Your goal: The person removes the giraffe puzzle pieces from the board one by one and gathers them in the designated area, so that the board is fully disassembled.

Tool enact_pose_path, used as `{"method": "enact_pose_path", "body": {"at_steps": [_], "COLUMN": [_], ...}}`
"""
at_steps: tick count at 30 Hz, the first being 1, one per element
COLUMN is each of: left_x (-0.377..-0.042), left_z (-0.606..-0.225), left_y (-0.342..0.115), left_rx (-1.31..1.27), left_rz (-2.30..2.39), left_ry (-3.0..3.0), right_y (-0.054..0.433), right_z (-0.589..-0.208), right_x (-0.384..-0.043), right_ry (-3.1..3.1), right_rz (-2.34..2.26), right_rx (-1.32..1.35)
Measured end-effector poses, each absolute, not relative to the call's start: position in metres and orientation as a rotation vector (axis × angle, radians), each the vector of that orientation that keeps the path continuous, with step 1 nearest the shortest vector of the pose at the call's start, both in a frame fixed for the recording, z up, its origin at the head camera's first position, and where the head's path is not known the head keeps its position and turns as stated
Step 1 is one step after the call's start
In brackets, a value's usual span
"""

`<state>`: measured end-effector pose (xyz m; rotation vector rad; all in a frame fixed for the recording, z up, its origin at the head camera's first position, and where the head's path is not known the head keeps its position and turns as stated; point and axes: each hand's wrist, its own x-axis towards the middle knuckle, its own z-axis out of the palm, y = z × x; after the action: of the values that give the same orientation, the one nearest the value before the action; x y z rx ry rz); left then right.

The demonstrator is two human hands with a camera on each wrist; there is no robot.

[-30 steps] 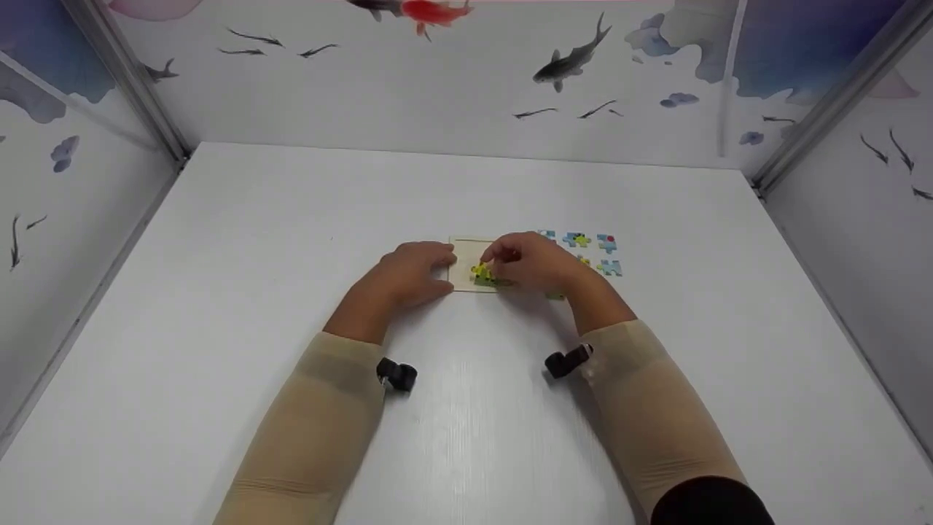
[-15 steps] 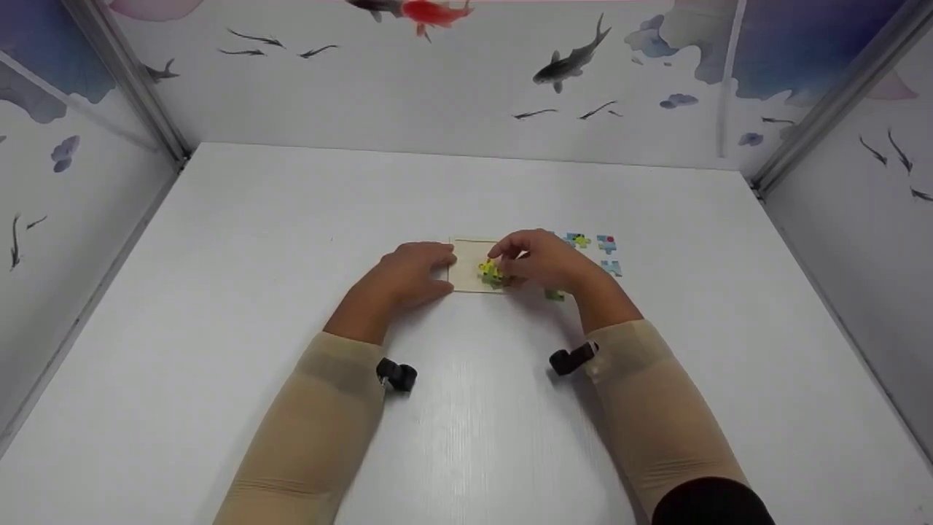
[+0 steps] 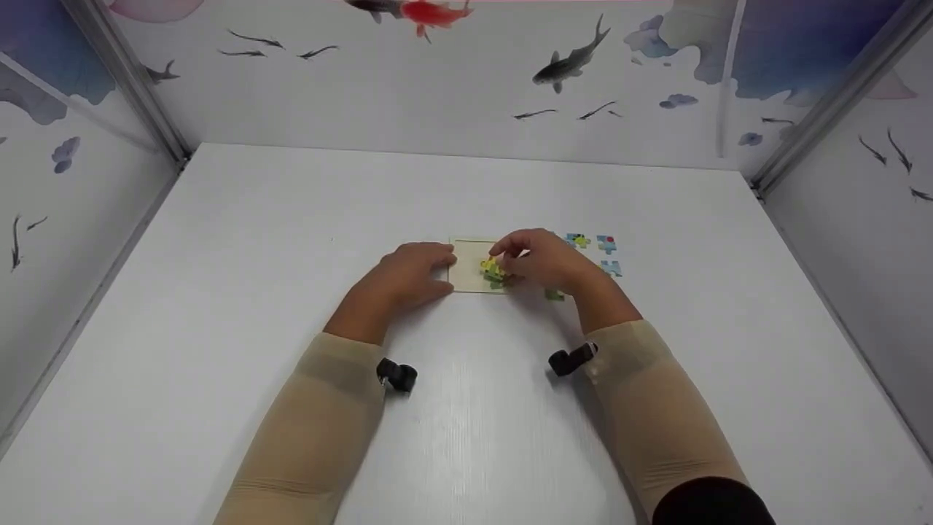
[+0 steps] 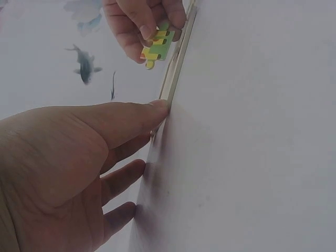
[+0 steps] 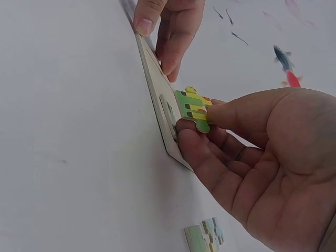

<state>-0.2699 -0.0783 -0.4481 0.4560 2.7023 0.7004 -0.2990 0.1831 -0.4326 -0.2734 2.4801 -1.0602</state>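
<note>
My right hand [image 3: 543, 259] pinches a yellow and green jigsaw piece [image 5: 195, 105] between thumb and fingers. The piece is tilted, close over a pale wooden puzzle tray [image 3: 464, 273]. Beneath it, another green piece [image 3: 496, 285] lies in the tray, partly covered by the hand. At the tray's left end, my left hand [image 3: 417, 273] holds the board by its edges, thumb on the near corner and fingers toward the far side. In the left wrist view, that thumb [image 4: 157, 105] presses right at the rim, while the lower fingers spread out beside it.
Several loose jigsaw pieces lie right of the tray, among them a blue one with a red dot [image 3: 606, 243], a yellow and blue one [image 3: 579, 240] and a green one [image 3: 554, 294]. Walls printed with fish [image 3: 572, 65] border the white table [image 3: 291, 219].
My right hand has drawn slightly back to the right, lifting and tilting the jigsaw piece up from the tray. My left hand stays at the tray's left end.
</note>
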Motion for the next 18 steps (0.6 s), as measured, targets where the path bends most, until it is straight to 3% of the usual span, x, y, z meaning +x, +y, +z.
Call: {"method": "enact_pose_path", "body": {"at_steps": [10, 18], "left_x": [-0.269, -0.268], "left_z": [-0.446, -0.444], "left_y": [-0.077, -0.080], "left_rx": [0.450, 0.474], "left_rz": [0.708, 0.712], "left_ry": [2.690, 2.696], "right_y": [0.209, 0.272], "right_z": [-0.420, -0.417], "right_x": [-0.301, -0.298], "right_ry": [2.457, 2.507], "right_rz": [-1.037, -1.043], "right_rx": [-0.331, -0.143]}}
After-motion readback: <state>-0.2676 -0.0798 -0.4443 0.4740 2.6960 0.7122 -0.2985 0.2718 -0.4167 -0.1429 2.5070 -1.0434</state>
